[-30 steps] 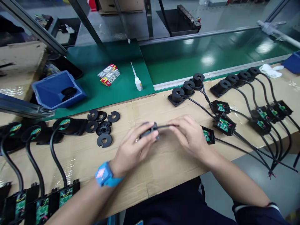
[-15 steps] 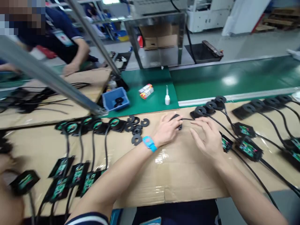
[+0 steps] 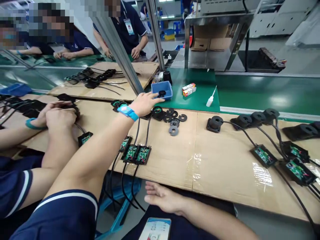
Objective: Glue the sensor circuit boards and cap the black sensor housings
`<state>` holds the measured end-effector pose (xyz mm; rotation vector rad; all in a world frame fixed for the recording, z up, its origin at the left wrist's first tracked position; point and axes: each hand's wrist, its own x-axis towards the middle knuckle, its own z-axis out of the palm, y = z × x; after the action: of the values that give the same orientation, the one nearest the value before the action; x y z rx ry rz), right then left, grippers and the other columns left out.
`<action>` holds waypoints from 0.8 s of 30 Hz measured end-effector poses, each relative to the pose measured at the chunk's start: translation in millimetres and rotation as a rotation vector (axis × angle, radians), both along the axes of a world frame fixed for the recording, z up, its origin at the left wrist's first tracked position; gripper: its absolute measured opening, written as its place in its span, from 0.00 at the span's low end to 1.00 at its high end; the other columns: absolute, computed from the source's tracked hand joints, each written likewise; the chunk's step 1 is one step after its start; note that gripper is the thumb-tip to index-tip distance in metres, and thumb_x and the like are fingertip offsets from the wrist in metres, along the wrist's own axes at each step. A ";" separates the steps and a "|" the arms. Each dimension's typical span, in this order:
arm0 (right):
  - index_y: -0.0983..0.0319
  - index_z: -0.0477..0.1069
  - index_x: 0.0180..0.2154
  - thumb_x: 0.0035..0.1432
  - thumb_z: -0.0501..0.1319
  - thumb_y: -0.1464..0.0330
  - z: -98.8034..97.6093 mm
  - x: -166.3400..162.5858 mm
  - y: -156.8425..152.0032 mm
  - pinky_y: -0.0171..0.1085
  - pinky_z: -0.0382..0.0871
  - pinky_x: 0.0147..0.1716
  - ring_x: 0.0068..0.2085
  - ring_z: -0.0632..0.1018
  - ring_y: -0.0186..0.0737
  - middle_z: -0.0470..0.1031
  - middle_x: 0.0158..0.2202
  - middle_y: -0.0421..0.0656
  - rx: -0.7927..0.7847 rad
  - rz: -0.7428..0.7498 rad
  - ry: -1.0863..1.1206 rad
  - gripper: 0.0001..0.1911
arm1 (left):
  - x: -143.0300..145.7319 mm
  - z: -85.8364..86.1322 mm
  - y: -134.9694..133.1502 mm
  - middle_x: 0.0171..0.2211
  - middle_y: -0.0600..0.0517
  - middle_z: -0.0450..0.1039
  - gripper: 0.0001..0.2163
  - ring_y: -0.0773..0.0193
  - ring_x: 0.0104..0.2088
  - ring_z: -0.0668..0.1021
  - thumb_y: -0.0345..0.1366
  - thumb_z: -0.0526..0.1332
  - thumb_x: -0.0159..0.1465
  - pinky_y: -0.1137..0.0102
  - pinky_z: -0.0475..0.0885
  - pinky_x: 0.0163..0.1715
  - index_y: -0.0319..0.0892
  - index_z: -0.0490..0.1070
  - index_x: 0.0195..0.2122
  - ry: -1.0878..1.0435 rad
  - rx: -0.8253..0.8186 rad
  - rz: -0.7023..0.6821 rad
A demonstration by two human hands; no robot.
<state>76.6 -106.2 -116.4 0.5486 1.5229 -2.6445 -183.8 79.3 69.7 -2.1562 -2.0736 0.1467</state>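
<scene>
My left hand (image 3: 144,105), a blue strap on its wrist, reaches over the row of black round housings (image 3: 158,112) with its fingers stretched out. Its fingertips are at the front rim of a small blue bin (image 3: 155,87), which holds black round parts (image 3: 162,93). Below the table's front edge my right hand (image 3: 163,198) is held open, fingers extended and nothing in it. Right of the bin, a cluster of black slotted rings (image 3: 173,130) lies on the cardboard. A black housing (image 3: 214,123) stands alone farther right, its cable running to a green circuit board (image 3: 263,155).
More cabled boards (image 3: 143,154) lie left of centre. A white dropper bottle (image 3: 210,100) and a small box (image 3: 189,89) rest on the green mat. A metal post (image 3: 120,50) rises behind my left hand. A co-worker's hands (image 3: 61,115) are at work on the left.
My left hand has left the black housing and moved left to the blue bin. My right hand has drawn back below the table edge. The view has turned left.
</scene>
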 end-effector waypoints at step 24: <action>0.67 0.64 0.42 0.75 0.48 0.73 40.8 -72.7 -22.1 0.27 0.63 0.29 0.24 0.69 0.27 0.65 0.27 0.37 0.087 -0.086 0.085 0.09 | -47.3 -34.6 18.4 0.56 0.40 0.68 0.35 0.48 0.54 0.76 0.58 0.56 0.71 0.55 0.71 0.55 0.47 0.55 0.74 0.068 -0.214 -0.008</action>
<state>3.8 -128.3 -75.6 0.5244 1.6826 -2.7086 -231.0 97.7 35.1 -2.2420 -2.0960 0.4537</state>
